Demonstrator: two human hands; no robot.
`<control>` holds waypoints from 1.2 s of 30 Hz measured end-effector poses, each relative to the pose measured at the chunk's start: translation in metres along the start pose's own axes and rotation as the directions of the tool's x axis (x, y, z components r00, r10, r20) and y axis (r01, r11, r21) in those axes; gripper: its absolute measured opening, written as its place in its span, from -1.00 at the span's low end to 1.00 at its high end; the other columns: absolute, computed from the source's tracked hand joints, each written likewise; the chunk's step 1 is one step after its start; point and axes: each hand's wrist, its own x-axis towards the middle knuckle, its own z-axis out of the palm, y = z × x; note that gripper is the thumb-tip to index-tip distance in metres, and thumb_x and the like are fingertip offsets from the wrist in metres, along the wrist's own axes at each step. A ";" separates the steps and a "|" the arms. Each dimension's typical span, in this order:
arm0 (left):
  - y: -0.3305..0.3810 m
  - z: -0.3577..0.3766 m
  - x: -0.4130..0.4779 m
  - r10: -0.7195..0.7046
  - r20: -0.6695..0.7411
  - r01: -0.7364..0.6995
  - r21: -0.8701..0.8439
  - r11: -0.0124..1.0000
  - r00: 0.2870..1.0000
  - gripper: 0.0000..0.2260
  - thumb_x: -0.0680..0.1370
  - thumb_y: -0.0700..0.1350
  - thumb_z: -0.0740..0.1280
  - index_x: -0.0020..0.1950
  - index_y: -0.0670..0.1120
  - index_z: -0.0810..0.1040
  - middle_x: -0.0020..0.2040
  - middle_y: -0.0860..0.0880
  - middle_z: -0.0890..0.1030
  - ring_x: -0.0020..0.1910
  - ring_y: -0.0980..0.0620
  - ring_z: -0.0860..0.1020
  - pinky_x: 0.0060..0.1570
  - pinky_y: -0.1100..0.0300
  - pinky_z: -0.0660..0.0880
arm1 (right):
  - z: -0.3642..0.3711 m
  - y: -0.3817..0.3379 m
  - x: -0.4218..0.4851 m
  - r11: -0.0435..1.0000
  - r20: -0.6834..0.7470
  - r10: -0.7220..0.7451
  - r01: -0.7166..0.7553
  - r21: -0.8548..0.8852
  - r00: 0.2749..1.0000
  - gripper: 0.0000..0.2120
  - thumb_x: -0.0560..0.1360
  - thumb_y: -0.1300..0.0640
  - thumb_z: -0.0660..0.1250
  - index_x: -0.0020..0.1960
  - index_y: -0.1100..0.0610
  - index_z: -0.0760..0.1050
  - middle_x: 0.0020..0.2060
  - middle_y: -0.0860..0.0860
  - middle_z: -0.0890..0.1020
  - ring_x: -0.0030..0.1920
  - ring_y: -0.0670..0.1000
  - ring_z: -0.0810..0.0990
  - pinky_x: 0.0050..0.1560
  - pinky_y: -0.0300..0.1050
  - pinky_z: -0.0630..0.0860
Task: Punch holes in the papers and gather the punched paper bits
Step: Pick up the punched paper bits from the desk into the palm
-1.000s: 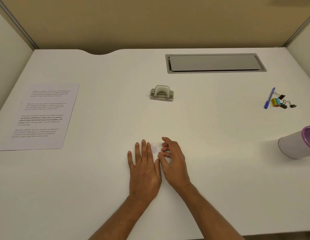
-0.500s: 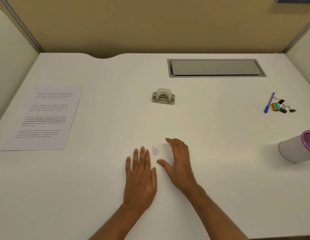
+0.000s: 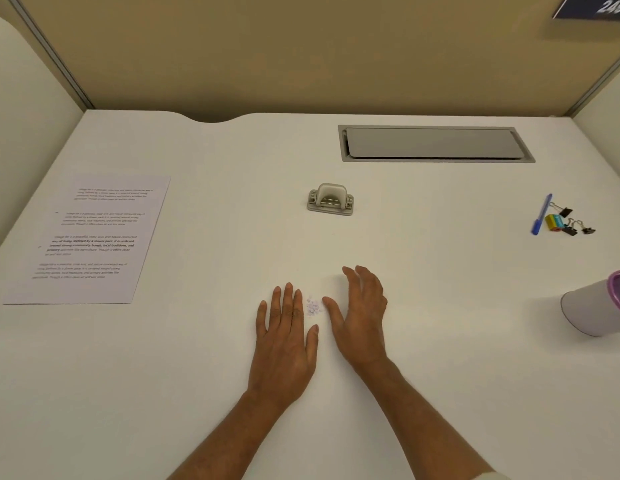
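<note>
A small heap of pale paper bits [image 3: 313,307] lies on the white desk between my two hands. My left hand [image 3: 284,337] rests flat on the desk just left of the heap, fingers straight and together. On the heap's right my right hand [image 3: 362,317] stands on its edge, fingers relaxed and slightly curved, thumb pointing toward the bits, holding nothing. Farther back in the middle sits the grey hole punch [image 3: 330,199]. The printed papers [image 3: 90,240] lie at the left of the desk.
A grey cable hatch [image 3: 434,144] is set into the desk at the back right. A blue pen [image 3: 541,214] and binder clips [image 3: 566,221] lie at the far right. A purple-rimmed white cup [image 3: 599,308] lies tipped at the right edge. Partition walls enclose the desk.
My right hand uncurled and drew slightly right, off the bits. My left hand stayed flat beside the heap. The camera view tilted up a little.
</note>
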 end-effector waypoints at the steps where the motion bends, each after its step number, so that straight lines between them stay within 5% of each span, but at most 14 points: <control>1: -0.002 0.001 0.001 0.000 -0.001 0.000 -0.003 1.000 1.000 -0.44 0.66 0.11 -0.01 0.60 -0.14 0.06 0.62 -0.12 0.06 0.61 -0.05 -0.05 0.54 -0.15 0.06 | 0.002 -0.002 0.002 1.000 0.019 -0.007 0.007 -0.009 1.000 -0.44 0.58 -0.07 0.33 0.51 0.04 0.27 0.51 0.08 0.29 0.53 0.09 0.19 0.53 0.06 0.06; 8: -0.007 0.003 0.004 -0.006 -0.030 0.006 -0.007 1.000 1.000 -0.44 0.67 0.12 -0.01 0.60 -0.13 0.08 0.62 -0.09 0.09 0.61 -0.03 -0.02 0.53 -0.14 0.08 | 0.007 -0.002 0.034 1.000 -0.022 0.014 -0.014 0.028 1.000 -0.38 0.55 -0.18 0.33 0.51 0.03 0.26 0.50 0.09 0.29 0.52 0.10 0.19 0.49 0.16 0.17; 17: -0.008 0.002 0.007 0.003 -0.044 -0.003 0.006 1.000 0.999 -0.48 0.68 0.07 0.00 0.60 -0.11 0.11 0.61 -0.08 0.13 0.60 -0.03 0.01 0.52 -0.15 0.12 | 0.008 0.001 0.039 0.998 0.138 -0.052 0.056 -0.029 0.989 -0.14 0.39 -0.39 0.37 0.54 -0.04 0.18 0.57 0.05 0.18 0.57 0.08 0.09 0.52 0.05 0.04; 21: -0.009 0.003 0.008 0.005 -0.033 -0.005 0.000 1.000 0.999 -0.48 0.68 0.08 0.01 0.61 -0.09 0.07 0.62 -0.05 0.09 0.61 -0.02 -0.03 0.53 -0.15 0.10 | -0.005 -0.005 0.026 0.978 0.038 0.023 -0.030 0.207 0.999 -0.37 0.49 -0.14 0.44 0.47 -0.01 0.31 0.48 0.00 0.34 0.50 0.01 0.26 0.53 0.03 0.20; 24: -0.013 0.003 0.001 0.007 -0.034 -0.007 -0.013 1.000 0.999 -0.47 0.68 0.08 0.00 0.61 -0.09 0.03 0.63 -0.05 0.04 0.61 -0.02 -0.06 0.53 -0.13 0.07 | -0.021 -0.005 0.010 0.904 -0.113 0.117 -0.059 0.423 0.987 -0.61 0.52 0.14 0.45 0.29 -0.05 0.44 0.21 -0.11 0.54 0.18 -0.11 0.54 0.20 -0.14 0.55; 27: -0.016 0.003 -0.009 0.012 -0.046 -0.013 -0.028 1.000 0.999 -0.48 0.68 0.05 -0.01 0.61 -0.11 0.03 0.63 -0.05 0.05 0.61 -0.02 -0.04 0.53 -0.13 0.08 | -0.029 0.000 -0.009 0.894 -0.004 0.083 -0.072 0.442 0.997 -0.60 0.49 0.27 0.46 0.22 -0.07 0.49 0.10 -0.14 0.58 0.04 -0.09 0.59 -0.01 -0.31 0.57; 30: -0.016 0.001 -0.010 0.000 -0.059 -0.003 -0.047 0.999 0.998 -0.49 0.68 0.02 0.01 0.61 -0.12 0.05 0.62 -0.06 0.07 0.61 -0.03 -0.02 0.52 -0.14 0.11 | -0.024 -0.001 -0.021 0.916 0.135 -0.009 -0.046 0.399 0.991 -0.57 0.47 0.30 0.46 0.25 -0.05 0.51 0.11 -0.16 0.55 0.03 -0.09 0.59 0.02 -0.36 0.54; 36: -0.016 -0.001 -0.007 0.019 -0.053 -0.021 -0.029 0.999 0.998 -0.50 0.67 -0.01 0.05 0.60 -0.10 0.08 0.62 -0.04 0.10 0.61 -0.04 -0.01 0.52 -0.16 0.12 | -0.008 -0.020 -0.013 0.930 0.123 -0.117 0.066 0.360 0.985 -0.72 0.54 0.31 0.38 0.23 0.12 0.55 0.09 -0.06 0.57 0.00 -0.13 0.59 0.09 -0.33 0.54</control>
